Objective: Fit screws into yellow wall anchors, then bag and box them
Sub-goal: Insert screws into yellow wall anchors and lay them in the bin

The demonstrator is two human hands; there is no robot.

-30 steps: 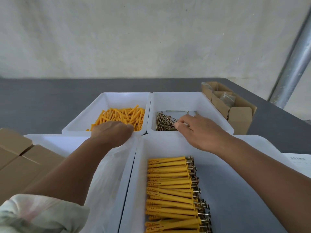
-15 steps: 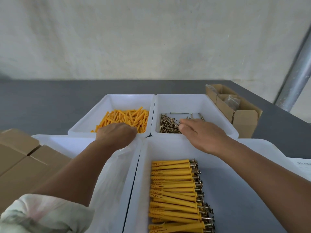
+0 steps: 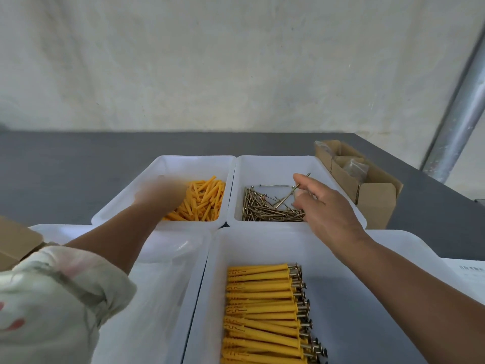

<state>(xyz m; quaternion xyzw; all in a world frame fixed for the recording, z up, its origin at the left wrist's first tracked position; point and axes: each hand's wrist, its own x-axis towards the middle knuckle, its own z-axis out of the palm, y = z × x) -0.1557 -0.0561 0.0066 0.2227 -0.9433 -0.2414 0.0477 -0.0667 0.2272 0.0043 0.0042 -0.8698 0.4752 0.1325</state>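
Brassy screw (image 3: 288,194) pinched in right hand (image 3: 324,210) at centre right, left hand (image 3: 160,192) blurred among loose anchors (image 3: 206,199), grip untellable; seemingly pick-up step, next needing tip-to-mouth alignment.

Grey table (image 3: 78,166) bearing four white bins (image 3: 275,161) in a two-by-two block; open box (image 3: 378,203) far right, second box (image 3: 15,240) left, sheet (image 3: 467,274) right.

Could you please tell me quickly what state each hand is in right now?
Left hand: blurred over the anchors, cannot tell.
Right hand: fingers pinch a screw.
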